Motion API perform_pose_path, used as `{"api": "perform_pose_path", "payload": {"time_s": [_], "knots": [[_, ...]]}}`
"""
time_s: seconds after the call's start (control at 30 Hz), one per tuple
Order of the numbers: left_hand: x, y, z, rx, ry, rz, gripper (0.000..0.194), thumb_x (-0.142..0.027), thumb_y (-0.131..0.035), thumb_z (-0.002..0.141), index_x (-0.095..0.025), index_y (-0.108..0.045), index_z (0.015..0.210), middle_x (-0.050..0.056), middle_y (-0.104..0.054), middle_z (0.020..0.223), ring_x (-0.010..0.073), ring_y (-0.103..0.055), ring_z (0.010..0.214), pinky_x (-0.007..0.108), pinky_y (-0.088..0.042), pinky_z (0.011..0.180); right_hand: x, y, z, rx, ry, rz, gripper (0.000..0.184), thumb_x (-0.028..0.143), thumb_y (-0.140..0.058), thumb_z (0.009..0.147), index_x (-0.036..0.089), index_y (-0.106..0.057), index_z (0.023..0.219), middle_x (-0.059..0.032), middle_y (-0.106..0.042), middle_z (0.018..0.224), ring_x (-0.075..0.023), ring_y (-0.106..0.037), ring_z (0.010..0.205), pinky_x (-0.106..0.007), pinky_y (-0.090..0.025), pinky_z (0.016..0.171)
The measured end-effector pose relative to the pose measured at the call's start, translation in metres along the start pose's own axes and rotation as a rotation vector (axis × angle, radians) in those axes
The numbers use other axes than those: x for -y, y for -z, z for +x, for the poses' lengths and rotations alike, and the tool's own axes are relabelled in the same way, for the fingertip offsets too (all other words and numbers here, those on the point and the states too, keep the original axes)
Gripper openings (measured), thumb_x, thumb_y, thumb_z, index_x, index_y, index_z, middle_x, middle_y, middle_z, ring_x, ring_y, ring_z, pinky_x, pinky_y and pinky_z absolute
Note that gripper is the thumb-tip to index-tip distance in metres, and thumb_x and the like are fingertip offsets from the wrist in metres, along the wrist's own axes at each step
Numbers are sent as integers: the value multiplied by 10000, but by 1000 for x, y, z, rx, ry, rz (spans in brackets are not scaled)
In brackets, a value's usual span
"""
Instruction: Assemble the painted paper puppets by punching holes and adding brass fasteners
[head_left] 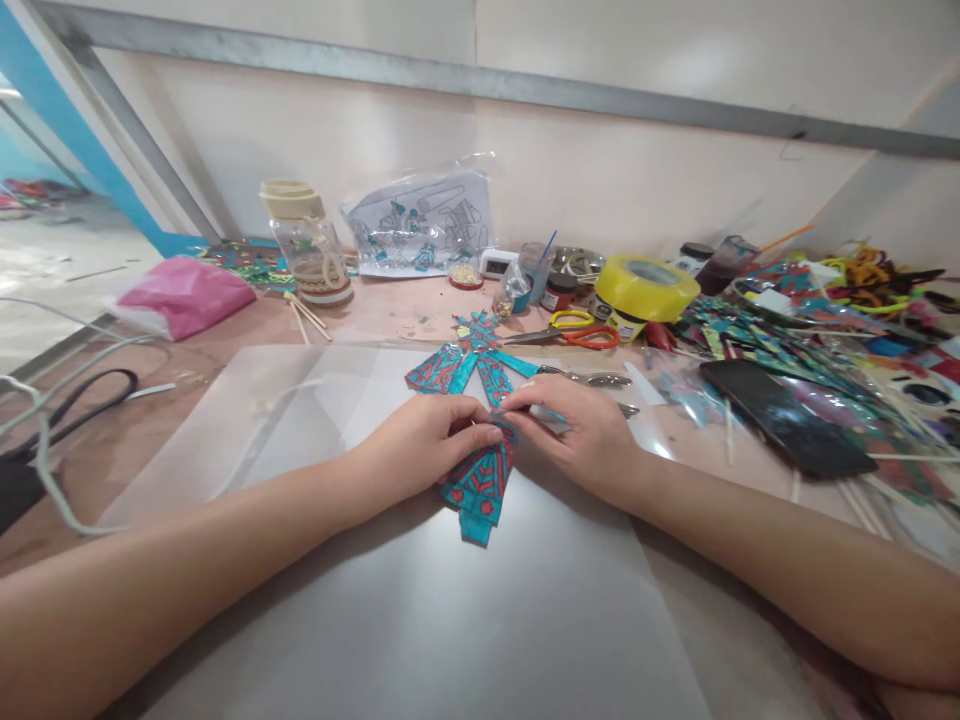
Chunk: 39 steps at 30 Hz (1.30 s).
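A flat cut-out figure (484, 470), painted turquoise and red, lies along the middle of a translucent plastic sheet (420, 620). Its top part (480, 330) and several strip-like pieces fan out beyond my hands. My left hand (427, 445) pinches the figure's middle from the left, thumb on top. From the right, my right hand (574, 430) pinches the same spot with thumb and forefinger. The fingertips nearly meet and cover the place between them; a tiny greyish bit shows there. Pliers (585, 379) lie partly behind my right hand.
Scissors (581, 330), yellow tape (646, 290) and paint jars (559, 290) stand or lie beyond the sheet. A phone (784, 415) and piled painted pieces (757, 340) are at right. At left are a bottle (311, 245), a pink bag (187, 295) and cables (45, 430). A metal bar (465, 80) crosses the wall.
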<state>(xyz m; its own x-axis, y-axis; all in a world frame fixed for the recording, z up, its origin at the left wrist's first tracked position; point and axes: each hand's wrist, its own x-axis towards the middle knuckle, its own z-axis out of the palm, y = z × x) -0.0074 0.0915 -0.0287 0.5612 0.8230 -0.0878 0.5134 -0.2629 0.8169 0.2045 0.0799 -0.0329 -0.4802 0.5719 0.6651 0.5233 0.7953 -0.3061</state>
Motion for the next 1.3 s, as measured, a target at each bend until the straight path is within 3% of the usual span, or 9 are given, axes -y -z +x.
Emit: {"api": "perform_pose_path", "payload": {"time_s": [0.17, 0.3, 0.57, 0.77, 0.97, 1.17, 1.3], "knots": [[-2, 2, -1, -44, -86, -48, 269, -402, -542, 920, -210, -725, 958, -10, -735, 848, 163, -653, 779, 222, -469, 645, -1, -1, -1, -27, 32, 87, 140, 170, -603, 928, 212, -705, 1015, -27, -757, 919, -166, -694, 902, -320, -563, 845], [-1, 4, 0, -43, -50, -197, 269, -386, -580, 906, -189, -730, 1009, 10, -757, 913, 166, -669, 809, 232, -487, 686, -1, -1, 0, -48, 50, 63, 238, 144, -584, 937, 259, -706, 1106, -1, -776, 984, -164, -719, 921, -375, -557, 953], [4, 4, 5, 11, 42, -343, 312, -454, -685, 828, -184, -735, 975, 18, -744, 816, 148, -655, 701, 222, -471, 598, -2, -2, -2, -40, 100, 25, 218, 130, -612, 921, 217, -701, 1099, -10, -776, 1022, -138, -730, 916, -383, -523, 1037], [6, 4, 9, 33, 95, -435, 298, -429, -718, 785, -165, -707, 923, -4, -688, 713, 130, -625, 631, 216, -448, 555, 1, -1, 0, -45, 133, 9, 198, 140, -610, 926, 223, -702, 1080, -21, -775, 985, -162, -722, 939, -395, -541, 1003], [3, 5, 6, 67, 70, -425, 372, -470, -704, 792, -167, -706, 1008, -8, -646, 644, 129, -588, 573, 222, -423, 512, 5, -1, 0, -128, 51, 104, 136, 151, -656, 895, 205, -724, 999, -53, -690, 890, -162, -669, 840, -301, -575, 728], [9, 2, 8, 36, 46, -379, 369, -495, -685, 790, -162, -697, 949, 0, -635, 641, 132, -570, 560, 223, -412, 500, 7, 0, 0, -74, 122, 89, 210, 143, -610, 925, 221, -677, 1108, -44, -681, 920, -151, -648, 839, -290, -555, 733], [9, 0, 5, -1, 10, -311, 295, -454, -611, 855, -182, -690, 938, -54, -530, 550, 89, -450, 470, 200, -311, 448, 6, -1, 1, -20, 116, -35, 187, 175, -583, 942, 199, -665, 1108, -55, -673, 879, -163, -635, 806, -293, -542, 697]]}}
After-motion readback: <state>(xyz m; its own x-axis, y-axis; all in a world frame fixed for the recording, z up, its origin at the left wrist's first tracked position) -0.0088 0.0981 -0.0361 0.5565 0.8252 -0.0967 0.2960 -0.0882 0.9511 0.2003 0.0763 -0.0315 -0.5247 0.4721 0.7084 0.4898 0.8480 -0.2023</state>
